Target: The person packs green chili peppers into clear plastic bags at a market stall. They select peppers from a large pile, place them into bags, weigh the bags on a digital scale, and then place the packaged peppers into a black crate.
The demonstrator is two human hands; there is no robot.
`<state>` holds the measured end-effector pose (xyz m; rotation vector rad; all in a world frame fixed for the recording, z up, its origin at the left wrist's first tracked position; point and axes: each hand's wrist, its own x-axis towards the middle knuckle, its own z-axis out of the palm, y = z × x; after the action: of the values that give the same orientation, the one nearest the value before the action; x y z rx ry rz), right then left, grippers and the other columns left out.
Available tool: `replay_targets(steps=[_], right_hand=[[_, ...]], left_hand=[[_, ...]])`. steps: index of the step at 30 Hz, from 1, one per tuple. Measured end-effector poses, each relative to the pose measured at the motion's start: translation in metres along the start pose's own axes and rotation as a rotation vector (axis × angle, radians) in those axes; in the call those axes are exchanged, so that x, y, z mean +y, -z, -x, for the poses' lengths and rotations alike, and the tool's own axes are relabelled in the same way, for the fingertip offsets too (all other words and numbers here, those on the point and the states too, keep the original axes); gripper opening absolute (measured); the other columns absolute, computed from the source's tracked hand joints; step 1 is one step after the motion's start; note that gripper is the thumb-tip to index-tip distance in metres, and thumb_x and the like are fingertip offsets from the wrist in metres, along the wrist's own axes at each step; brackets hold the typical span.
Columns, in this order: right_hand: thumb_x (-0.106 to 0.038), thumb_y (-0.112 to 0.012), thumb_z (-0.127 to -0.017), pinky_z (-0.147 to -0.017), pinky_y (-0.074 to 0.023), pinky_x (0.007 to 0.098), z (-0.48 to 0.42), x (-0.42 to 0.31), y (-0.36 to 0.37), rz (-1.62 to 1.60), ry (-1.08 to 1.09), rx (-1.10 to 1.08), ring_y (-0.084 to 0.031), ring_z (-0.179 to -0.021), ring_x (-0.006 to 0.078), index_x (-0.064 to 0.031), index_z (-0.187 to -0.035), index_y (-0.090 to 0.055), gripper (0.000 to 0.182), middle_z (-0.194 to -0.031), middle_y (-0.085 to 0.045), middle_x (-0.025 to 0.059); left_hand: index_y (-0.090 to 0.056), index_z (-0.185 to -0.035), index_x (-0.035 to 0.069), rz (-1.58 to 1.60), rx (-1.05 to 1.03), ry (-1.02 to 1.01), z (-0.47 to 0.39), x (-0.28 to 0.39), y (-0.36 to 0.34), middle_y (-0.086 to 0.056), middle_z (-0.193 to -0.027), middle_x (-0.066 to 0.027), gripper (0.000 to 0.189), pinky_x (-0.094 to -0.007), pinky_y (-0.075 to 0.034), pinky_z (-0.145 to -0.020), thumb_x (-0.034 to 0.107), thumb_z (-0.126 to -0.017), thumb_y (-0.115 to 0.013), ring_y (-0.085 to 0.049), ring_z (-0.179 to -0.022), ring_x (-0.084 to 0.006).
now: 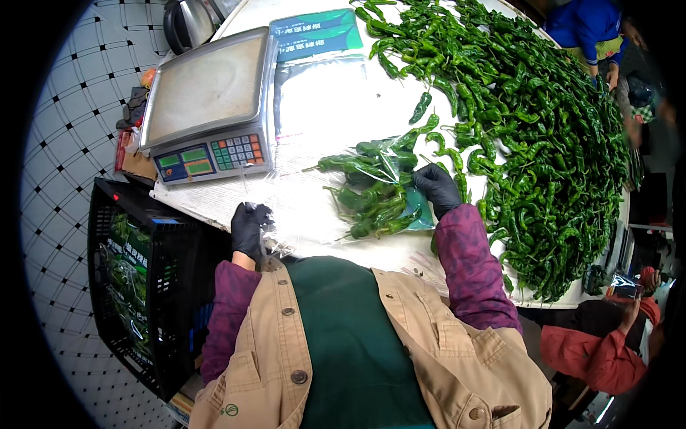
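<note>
A clear plastic bag of green peppers (pixel 370 187) lies on the white table (pixel 316 118) in front of me. My right hand (pixel 438 189), in a black glove, grips the right edge of this bag, near its green printed part. Its fingers are bent and partly hidden. My left hand (pixel 249 228), also gloved in black, is closed on the bag's loose clear film at the table's near edge. To the right spreads a large heap of green peppers (pixel 536 161). Several single peppers lie between the heap and the bag.
A digital scale (pixel 209 91) stands at the left, its pan bare. Beyond the bag lie stacked printed bags (pixel 319 35). A metal kettle (pixel 190 24) is at the back left. Below the table's left edge, a black crate (pixel 153 279) holds filled bags. Other people (pixel 595 343) are at the far right.
</note>
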<state>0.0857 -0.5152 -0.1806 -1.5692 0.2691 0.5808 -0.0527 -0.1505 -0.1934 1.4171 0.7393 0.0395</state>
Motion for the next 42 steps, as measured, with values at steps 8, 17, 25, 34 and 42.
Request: replay_targets(steps=[8, 17, 25, 34, 42], right_hand=[[-0.013, -0.054, -0.083, -0.055, -0.0371, 0.0247, 0.032, 0.011, -0.026, 0.167, 0.277, 0.034, -0.043, -0.059, 0.0107, -0.0041, -0.075, -0.049, 0.013, -0.065, -0.047, -0.0003], [-0.011, -0.055, -0.082, -0.060, -0.0387, 0.0230, 0.043, 0.006, -0.022, 0.000, -0.102, 0.017, -0.046, -0.067, 0.0095, -0.0052, -0.081, -0.052, 0.006, -0.072, -0.049, -0.0011], [-0.015, -0.056, -0.083, -0.058, -0.0417, 0.0222, 0.058, 0.007, -0.022, -0.165, -0.121, -0.001, -0.049, -0.060, 0.0083, -0.0065, -0.077, -0.053, 0.011, -0.070, -0.051, -0.0010], [-0.023, -0.059, -0.083, -0.056, -0.0402, 0.0237, 0.057, 0.014, -0.007, -0.136, -0.091, 0.164, -0.048, -0.058, 0.0100, -0.0040, -0.085, -0.053, 0.020, -0.072, -0.054, 0.0026], [-0.029, -0.060, -0.082, -0.066, -0.0431, 0.0250, 0.032, 0.017, 0.001, -0.146, -0.043, 0.170, -0.054, -0.073, 0.0113, -0.0045, -0.106, -0.055, 0.035, -0.088, -0.059, 0.0035]], left_hand=[[-0.052, -0.087, 0.004, 0.096, -0.223, 0.113, 0.001, 0.006, 0.007, -0.055, -0.077, -0.0014, 0.010, -0.0229, -0.044, -0.057, 0.006, -0.080, -0.059, -0.052, -0.065, -0.0101], [-0.052, -0.078, 0.004, 0.144, -0.194, 0.035, -0.002, 0.025, 0.021, -0.057, -0.073, -0.0046, 0.009, -0.0253, -0.046, -0.059, 0.003, -0.079, -0.060, -0.054, -0.063, -0.0126], [-0.052, -0.079, 0.003, 0.018, -0.215, 0.015, -0.003, 0.019, 0.030, -0.057, -0.072, -0.0050, 0.007, -0.0251, -0.043, -0.061, 0.005, -0.080, -0.059, -0.052, -0.064, -0.0121], [-0.056, -0.084, 0.004, -0.124, -0.080, 0.096, -0.004, 0.023, 0.030, -0.059, -0.079, -0.0039, 0.008, -0.0236, -0.044, -0.063, 0.011, -0.083, -0.057, -0.055, -0.070, -0.0108], [-0.057, -0.102, 0.000, -0.104, -0.085, 0.251, -0.008, 0.030, 0.022, -0.062, -0.085, -0.0063, 0.028, -0.0232, -0.046, -0.067, 0.022, -0.085, -0.056, -0.058, -0.077, -0.0136]])
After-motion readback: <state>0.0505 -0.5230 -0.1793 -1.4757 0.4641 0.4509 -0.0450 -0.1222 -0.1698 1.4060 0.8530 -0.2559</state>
